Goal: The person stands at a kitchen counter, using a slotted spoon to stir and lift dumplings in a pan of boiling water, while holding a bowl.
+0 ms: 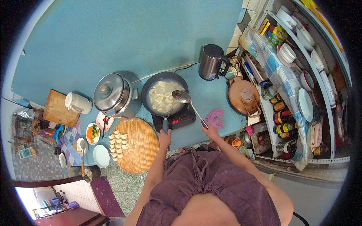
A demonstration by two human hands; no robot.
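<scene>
My left hand [165, 139] is closed around the handle of a dark frying pan [144, 97], which stands on a black induction cooker [186, 120] with lit red digits. Many pale dumplings [164, 96] lie in cloudy liquid in the pan. In my right hand [210, 132] is the dark-ended handle of a metal slotted skimmer [181, 96]; its perforated bowl is over the pan's right side. Left of the cooker, a round wooden board [141, 144] carries rows of uncooked-looking dumplings [118, 143].
A lidded steel pot [110, 93] stands left of the pan. An electric kettle [212, 62], a pink cloth [215, 118] and a round brown appliance [244, 96] are on the right, beside a shelf rack [304, 161]. A vegetable plate [92, 133] and pale green plate [101, 156] lie left.
</scene>
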